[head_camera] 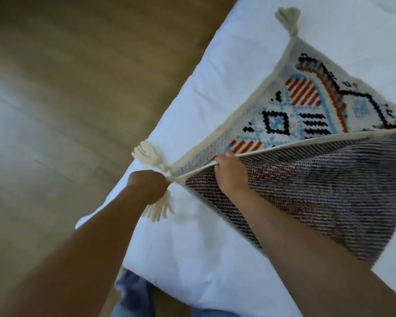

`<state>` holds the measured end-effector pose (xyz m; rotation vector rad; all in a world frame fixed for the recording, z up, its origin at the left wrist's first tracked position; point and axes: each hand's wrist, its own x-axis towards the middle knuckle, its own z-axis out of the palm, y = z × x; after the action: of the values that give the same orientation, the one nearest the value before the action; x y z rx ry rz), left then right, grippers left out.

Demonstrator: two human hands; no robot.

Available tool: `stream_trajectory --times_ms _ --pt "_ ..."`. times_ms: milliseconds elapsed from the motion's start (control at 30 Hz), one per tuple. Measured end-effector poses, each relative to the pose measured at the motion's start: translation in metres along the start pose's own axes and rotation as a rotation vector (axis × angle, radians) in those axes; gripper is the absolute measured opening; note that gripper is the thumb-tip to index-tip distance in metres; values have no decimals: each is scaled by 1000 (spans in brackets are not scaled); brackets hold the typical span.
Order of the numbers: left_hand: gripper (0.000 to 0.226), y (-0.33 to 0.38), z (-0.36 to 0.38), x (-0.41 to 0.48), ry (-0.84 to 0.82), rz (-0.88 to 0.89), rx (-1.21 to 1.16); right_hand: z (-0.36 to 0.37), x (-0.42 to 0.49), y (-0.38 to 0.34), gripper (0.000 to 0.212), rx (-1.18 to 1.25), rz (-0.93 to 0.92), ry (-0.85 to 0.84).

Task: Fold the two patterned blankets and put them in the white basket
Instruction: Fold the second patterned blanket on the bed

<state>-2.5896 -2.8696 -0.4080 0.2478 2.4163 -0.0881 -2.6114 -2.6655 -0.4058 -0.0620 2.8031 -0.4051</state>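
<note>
Patterned blanket (306, 106) half-folded on the white bedding (215, 76), both hands clamped on its near corner.

The wooden floor (66, 65) fills the left of the view, and blue fabric (133, 291) shows at the bottom edge below the bedding. Nothing lies between the hands and the blanket. The left hand (148, 185) is fisted round the corner at the knot of the lower tassel (159, 208), with its fingertips hidden. The right hand (230, 172) has its fingers curled over the cream edge of the turned-over flap, which shows its dull striped reverse. A second tassel (148, 154) lies just beside the left hand and a third tassel (288, 18) at the far corner. The blanket is cut off at the right edge. The floor is blurred.
</note>
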Motion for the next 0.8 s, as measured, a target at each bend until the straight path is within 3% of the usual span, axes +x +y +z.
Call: stream_trajectory --times_ms 200,300,400,467,633,800 --pt "32 -82 3 31 -77 77 131 48 22 -71 24 -49 33 -33" --pt "28 -96 3 44 65 277 175 53 32 -88 25 -35 217 63" --pt "34 -102 0 55 149 389 50 52 29 -91 26 -20 391 178" --pt "37 -104 -5 60 145 433 -15 49 26 -93 26 -26 443 213" --pt "39 -102 -14 74 93 604 89 55 25 -100 27 47 570 227" --pt "39 -99 -34 82 49 708 213 72 31 -118 56 283 726 341"
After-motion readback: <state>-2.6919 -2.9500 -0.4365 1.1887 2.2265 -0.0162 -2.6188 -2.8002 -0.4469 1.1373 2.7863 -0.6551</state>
